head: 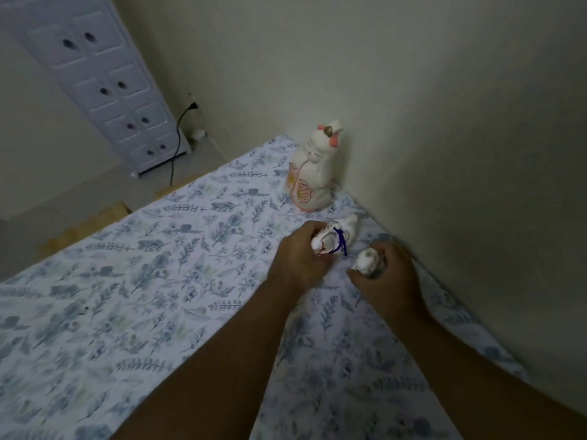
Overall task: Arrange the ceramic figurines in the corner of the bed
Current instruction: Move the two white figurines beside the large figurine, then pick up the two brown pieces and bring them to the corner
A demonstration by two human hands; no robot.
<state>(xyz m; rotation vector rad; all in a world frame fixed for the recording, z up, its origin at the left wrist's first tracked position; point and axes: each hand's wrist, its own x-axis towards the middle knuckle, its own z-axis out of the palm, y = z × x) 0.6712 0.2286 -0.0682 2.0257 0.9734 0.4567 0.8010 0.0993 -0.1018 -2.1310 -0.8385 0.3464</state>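
Observation:
A tall white ceramic figurine [313, 173] with pink flowers stands upright on the bed [133, 281] near its far corner, close to the wall. My left hand [300, 258] grips a small white figurine [340, 236] with a blue cord around it, just in front of the tall one. My right hand [386, 274] holds another small white figurine [365, 262] low over the sheet, beside the wall. My fingers hide parts of both small figurines.
The bed has a blue floral sheet. A wall [444, 122] runs along its right side. Beyond the bed's far edge stand a white drawer cabinet [104, 87] and a black cable [178, 138] plugged into a wall socket.

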